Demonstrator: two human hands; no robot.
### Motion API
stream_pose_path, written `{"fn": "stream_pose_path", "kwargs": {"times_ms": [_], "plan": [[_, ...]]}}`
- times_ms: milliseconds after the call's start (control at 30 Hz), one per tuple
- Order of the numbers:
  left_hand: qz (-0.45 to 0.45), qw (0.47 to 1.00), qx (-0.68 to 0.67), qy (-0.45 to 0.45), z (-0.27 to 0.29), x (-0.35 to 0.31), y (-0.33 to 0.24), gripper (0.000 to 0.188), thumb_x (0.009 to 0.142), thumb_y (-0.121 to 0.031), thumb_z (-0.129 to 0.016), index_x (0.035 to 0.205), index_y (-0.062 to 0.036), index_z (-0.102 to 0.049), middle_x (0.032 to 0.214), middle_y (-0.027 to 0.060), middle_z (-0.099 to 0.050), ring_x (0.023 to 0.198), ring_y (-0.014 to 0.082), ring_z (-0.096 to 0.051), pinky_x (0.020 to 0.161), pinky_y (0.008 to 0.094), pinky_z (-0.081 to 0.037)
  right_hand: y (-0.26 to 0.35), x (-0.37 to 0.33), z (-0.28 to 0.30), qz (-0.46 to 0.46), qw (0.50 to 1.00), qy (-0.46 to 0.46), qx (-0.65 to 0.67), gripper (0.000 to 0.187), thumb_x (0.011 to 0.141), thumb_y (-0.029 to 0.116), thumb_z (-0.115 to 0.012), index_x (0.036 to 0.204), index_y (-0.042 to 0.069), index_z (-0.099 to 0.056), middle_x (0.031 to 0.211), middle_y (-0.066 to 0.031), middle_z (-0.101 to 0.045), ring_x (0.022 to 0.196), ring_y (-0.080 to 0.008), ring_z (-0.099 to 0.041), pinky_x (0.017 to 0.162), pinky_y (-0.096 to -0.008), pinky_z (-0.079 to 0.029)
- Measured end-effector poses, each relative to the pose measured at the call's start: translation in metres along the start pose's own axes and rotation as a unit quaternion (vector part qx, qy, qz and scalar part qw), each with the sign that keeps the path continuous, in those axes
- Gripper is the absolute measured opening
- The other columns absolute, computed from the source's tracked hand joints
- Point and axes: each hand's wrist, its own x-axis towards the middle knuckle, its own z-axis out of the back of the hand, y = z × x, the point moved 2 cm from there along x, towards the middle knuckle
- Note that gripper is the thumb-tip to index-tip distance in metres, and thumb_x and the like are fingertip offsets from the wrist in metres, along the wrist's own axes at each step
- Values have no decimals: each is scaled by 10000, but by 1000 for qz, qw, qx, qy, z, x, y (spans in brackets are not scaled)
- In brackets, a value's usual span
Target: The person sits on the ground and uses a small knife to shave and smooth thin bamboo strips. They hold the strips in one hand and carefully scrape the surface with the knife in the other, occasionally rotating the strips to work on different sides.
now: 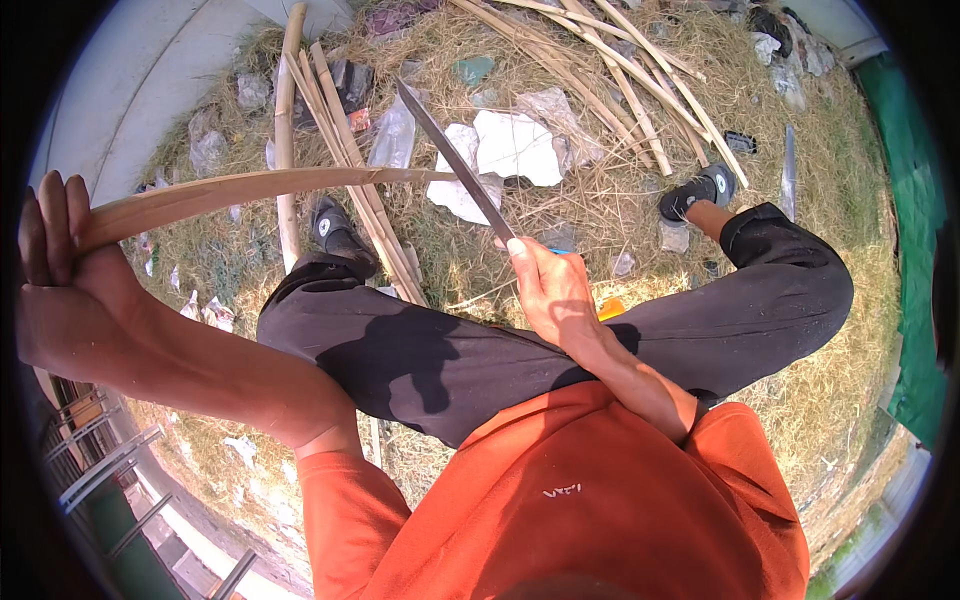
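Note:
Held out to the far left, my left hand (78, 265) has its fingers wrapped round the near end of a long split bamboo strip (240, 186). The strip reaches across in front of me to the middle. My right hand (548, 292) is closed on the handle of a long, dark-bladed knife (450, 155), its blade pointing up and to the left. In the picture the strip's far end meets the blade; whether they touch I cannot tell. Most of the handle is hidden by my fingers. White broken slabs (515, 148) lie on the ground beyond the blade.
A bamboo pole (286, 140) and several split strips (345, 150) lie by my left shoe (338, 232). More strips (640, 85) spread toward my right shoe (700, 190). Dry grass and plastic litter (393, 135) cover the ground. A green sheet (905, 240) stands at the right.

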Motion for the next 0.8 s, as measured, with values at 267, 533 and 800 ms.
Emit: {"fn": "stream_pose_path", "kwargs": {"times_ms": [267,533,800], "plan": [[122,902,-316,267,35,34,21,331,908,-131,-513,928,199,-503,899,254,-545,859,396,-622,752,491,-560,11,7,-21,49,996,67,-16,311,1021,220,-449,1072,-1,-663,499,-98,-378,424,-168,-377,452,-349,-339],[105,781,-457,413,31,20,23,463,935,-264,-448,1005,193,-453,990,296,-510,904,427,-594,765,465,-534,13,7,-33,69,994,28,-77,303,994,234,-485,848,-2,-606,657,-250,-545,619,-458,-526,535,-464,-417],[147,874,-370,277,34,12,16,275,904,-242,-492,846,24,-451,712,147,-424,645,255,-456,612,352,-427,44,-2,-19,276,950,-142,18,275,985,225,-506,898,6,-648,596,-237,-546,570,-438,-540,493,-420,-435]]}}
